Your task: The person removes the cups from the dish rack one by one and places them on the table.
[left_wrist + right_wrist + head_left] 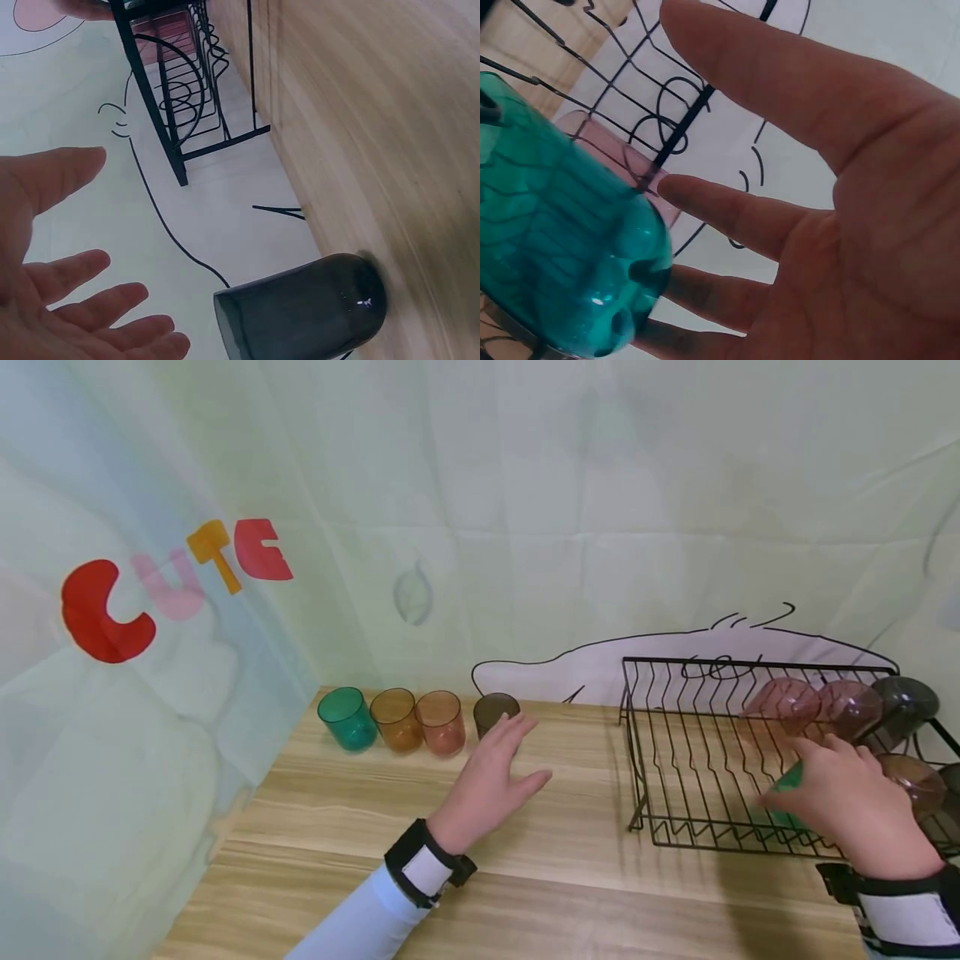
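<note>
My left hand (pixel 483 785) hovers over the table with its fingers spread, just in front of a dark grey glass cup (pixel 492 705). In the left wrist view that cup (pixel 300 311) stands apart from the fingertips. At the right, my right hand (pixel 855 797) is over a black wire rack (pixel 708 818), beside a green glass cup (pixel 786 781) lying in it. The right wrist view shows the thumb held wide of the green cup (pixel 570 240). Its lower fingers reach the cup's rounded base; whether they touch it I cannot tell.
Left of the grey cup, a teal cup (pixel 347 720), an amber cup (pixel 396 720) and a pink cup (pixel 441 724) stand in a row by the wall cloth. More cups lie in the rack's right end, among them a pink one (pixel 787 703) and a dark one (pixel 905 706).
</note>
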Motion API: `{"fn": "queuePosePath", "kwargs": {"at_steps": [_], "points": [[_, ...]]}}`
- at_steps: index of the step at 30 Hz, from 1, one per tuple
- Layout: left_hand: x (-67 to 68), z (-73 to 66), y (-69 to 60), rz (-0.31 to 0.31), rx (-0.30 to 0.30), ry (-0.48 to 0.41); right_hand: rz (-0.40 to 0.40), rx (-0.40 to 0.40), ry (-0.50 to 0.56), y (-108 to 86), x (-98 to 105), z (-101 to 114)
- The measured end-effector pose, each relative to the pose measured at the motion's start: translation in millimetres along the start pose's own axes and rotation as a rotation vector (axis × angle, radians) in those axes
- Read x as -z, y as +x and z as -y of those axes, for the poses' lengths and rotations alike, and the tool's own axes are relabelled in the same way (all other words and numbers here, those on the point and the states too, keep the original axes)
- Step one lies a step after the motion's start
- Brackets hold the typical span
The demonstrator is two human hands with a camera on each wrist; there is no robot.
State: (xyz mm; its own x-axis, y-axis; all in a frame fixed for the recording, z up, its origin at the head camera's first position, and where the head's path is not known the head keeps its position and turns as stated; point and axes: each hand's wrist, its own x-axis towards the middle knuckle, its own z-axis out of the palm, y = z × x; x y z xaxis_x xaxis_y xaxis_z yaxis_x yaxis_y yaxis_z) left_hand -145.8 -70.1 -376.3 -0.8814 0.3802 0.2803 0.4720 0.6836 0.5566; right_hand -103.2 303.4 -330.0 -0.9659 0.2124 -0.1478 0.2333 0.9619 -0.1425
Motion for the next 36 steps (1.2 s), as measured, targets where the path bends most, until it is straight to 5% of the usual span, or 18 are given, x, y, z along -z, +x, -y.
{"fn": "queuePosePath", "kwargs": {"at_steps": [23, 36], "points": [[-14.0, 9.5, -5.4, 0.07, 0.01, 0.025, -0.047, -0.069, -0.028, 10.4, -7, -9], [-12.5, 7.9, -8.4, 0.085, 0.013, 0.018, -0.098, 0.05, 0.006, 4.6, 2, -5]]}}
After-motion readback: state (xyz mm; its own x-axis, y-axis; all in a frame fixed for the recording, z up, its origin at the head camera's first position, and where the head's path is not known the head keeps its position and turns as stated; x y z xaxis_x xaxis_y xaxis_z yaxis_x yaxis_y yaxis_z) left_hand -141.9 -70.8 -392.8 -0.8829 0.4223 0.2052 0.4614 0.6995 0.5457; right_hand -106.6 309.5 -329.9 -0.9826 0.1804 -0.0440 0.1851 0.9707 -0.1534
